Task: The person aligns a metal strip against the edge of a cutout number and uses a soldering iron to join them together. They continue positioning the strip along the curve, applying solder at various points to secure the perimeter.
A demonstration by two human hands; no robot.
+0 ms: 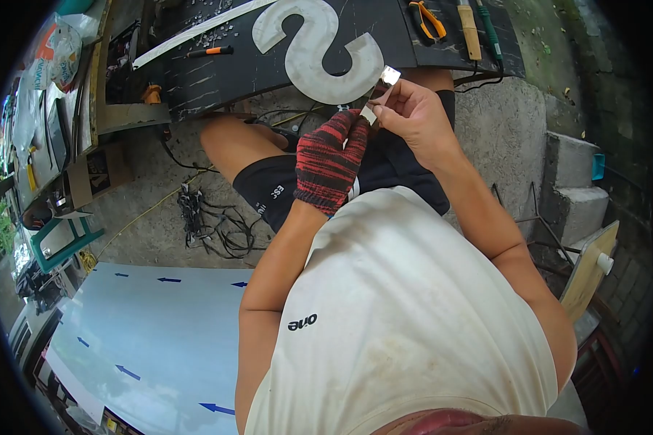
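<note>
Below the letter S (319, 51), gloved left hand (330, 159) and bare right hand (413, 119) pinch a metal strip (386, 78), fingers (397, 98) closed on it. Judged risk: if the strip slips, its edge cuts the bare fingers.

Outdoors in flat daylight, on a grey concrete floor (152, 217). At twelve o'clock, a black board (218, 72) with a pale letter S (319, 51) lying on it, orange pliers (426, 19) and two long-handled tools (469, 29) toward one o'clock. At three o'clock, concrete steps (573, 188); near four, a tilted wooden plank (591, 268). At nine o'clock, a tangle of black cables (210, 221), a green plastic stool (65, 239) farther out. From seven to eight o'clock, a large white sheet (167, 333) marked with blue arrows.
</note>
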